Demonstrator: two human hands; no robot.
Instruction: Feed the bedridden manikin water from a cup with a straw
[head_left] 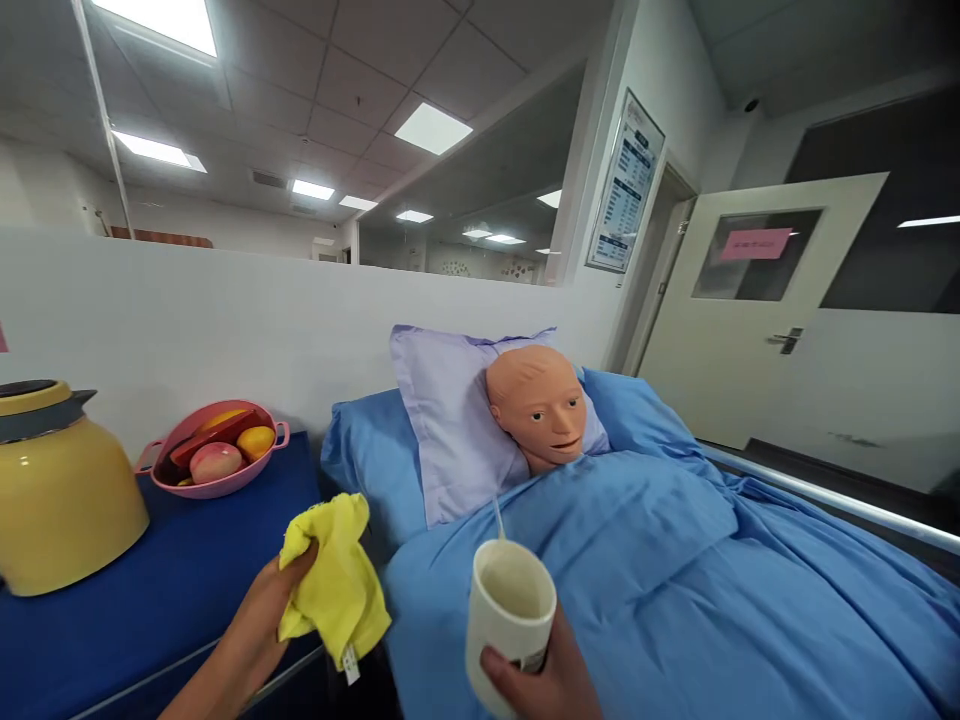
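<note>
My left hand [259, 625] is closed on a crumpled yellow cloth [334, 580], held above the gap between the blue side table [150, 600] and the bed. A white cup [510, 610] with a thin straw sticking out of it sits in my right hand [544, 680], which wraps it from below over the blue blanket [675, 580]. A manikin head [540, 405] rests on a lilac pillow [450, 420], facing the cup, with the blanket drawn up to its neck.
A yellow kettle [56, 490] and a pink bowl of fruit [214, 450] stand on the side table. A metal bed rail [840, 500] runs along the right side. A low white partition wall [225, 320] stands behind, and a door [750, 310] is at the back right.
</note>
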